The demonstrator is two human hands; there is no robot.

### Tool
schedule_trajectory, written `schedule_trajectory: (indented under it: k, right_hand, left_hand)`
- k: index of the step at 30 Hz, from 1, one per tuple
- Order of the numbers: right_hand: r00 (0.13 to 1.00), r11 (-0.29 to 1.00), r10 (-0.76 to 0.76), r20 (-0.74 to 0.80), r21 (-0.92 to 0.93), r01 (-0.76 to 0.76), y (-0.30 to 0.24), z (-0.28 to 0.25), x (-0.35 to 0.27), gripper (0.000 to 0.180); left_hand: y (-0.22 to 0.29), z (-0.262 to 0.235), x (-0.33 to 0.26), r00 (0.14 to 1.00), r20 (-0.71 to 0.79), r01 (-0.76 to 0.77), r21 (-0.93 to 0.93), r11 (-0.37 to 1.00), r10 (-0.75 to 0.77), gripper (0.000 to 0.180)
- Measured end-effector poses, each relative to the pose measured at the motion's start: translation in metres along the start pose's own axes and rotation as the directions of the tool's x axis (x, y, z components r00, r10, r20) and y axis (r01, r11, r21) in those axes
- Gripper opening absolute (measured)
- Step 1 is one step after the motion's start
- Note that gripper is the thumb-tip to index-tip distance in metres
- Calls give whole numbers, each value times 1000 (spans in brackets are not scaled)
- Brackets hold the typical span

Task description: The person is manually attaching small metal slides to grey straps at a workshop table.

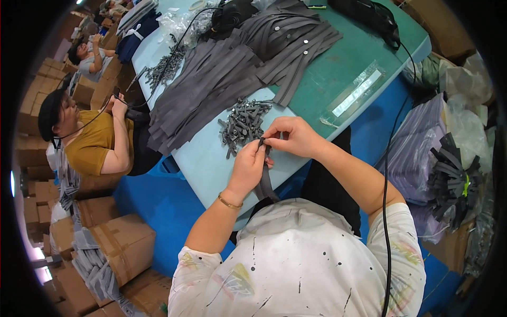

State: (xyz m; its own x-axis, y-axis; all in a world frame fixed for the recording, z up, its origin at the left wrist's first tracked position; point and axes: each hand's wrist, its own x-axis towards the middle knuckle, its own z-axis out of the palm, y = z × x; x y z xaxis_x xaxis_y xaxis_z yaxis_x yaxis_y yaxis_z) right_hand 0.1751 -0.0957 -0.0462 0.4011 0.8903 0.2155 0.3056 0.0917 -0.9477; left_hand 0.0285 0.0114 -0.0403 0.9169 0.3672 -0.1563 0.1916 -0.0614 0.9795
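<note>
My left hand point(247, 165) is closed on a dark grey zipper point(266, 186), whose tape hangs below the fingers toward my lap. The thumb and forefinger of my right hand point(297, 136) pinch the zipper's upper end, right against my left fingertips. Whether a slider sits between those fingers is too small to tell. Just beyond both hands lies a heap of small grey zipper sliders with pulls point(243, 124) on the pale table top point(203, 166). A thick spread of long grey zipper tapes point(206, 90) covers the table behind it.
Green matting point(343, 68) covers the table's right side, with a clear strip point(359, 92) and a black bag point(367, 18). At left, a person in a mustard top point(103, 140) works near another slider pile point(166, 66). Cartons point(124, 245) stand left; wrapped purple stacks point(414, 148) stand right. A black cable point(387, 211) hangs close by my right arm.
</note>
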Motion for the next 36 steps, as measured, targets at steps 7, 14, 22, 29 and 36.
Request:
schedule_trajectory:
  k: [7,14,22,29,36]
  right_hand:
    - [995,995,-98,27,8,98,2,-1,-2,12]
    - [995,1000,5,-97,19,-3,-1,3,-4,14]
    - [997,996,-74,-37,-52,72,10,3,-3,14]
    - [998,990,-55,-36,130,60,4,-5,-3,10]
    - [992,976,-123,-30,175,127,2,0,-5,6]
  left_hand:
    - [2,2,-2,999,15,-34,45,998,33,18]
    - [8,-1,-3,997,9,70,-24,997,-70,17]
    - [6,1,-1,999,-3,53,-45,998,-53,16]
    - [10,0,2,997,50,67,-152,986,-60,15]
    - [11,0,-4,994,-80,-84,-122,989,75,28]
